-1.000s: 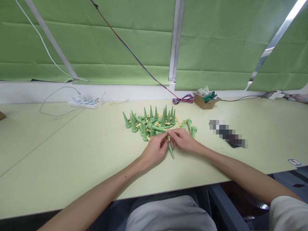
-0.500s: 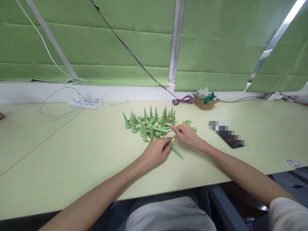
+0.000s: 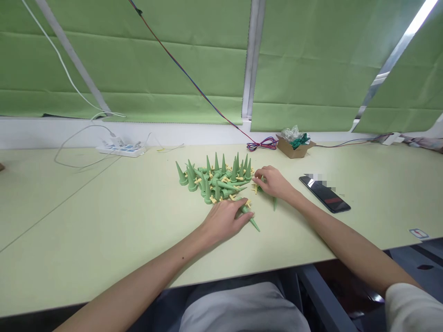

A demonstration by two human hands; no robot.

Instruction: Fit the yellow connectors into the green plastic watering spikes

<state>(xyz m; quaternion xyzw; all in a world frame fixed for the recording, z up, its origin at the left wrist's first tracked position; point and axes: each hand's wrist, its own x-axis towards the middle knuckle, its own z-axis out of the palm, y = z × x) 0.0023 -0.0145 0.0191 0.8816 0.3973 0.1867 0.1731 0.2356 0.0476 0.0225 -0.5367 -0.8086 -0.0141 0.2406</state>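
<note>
At right, a brown cardboard box (image 3: 293, 152) holds clear plastic (image 3: 291, 133) and green material (image 3: 302, 140) beyond a black phone (image 3: 332, 201); left hand (image 3: 224, 216) grips slim green cone (image 3: 255, 224); right hand (image 3: 276, 182), grip unclear.

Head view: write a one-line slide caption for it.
Left hand on a green spike, right hand beside a cluster of green spikes with yellow fittings, on a pale tabletop.

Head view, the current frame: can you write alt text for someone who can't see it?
Two bare hands are at a pile of green spikes with yellow parts on a pale table: the left hand at a single spike in front, the right hand over pieces to its right. A dark phone lies farther right.
</note>
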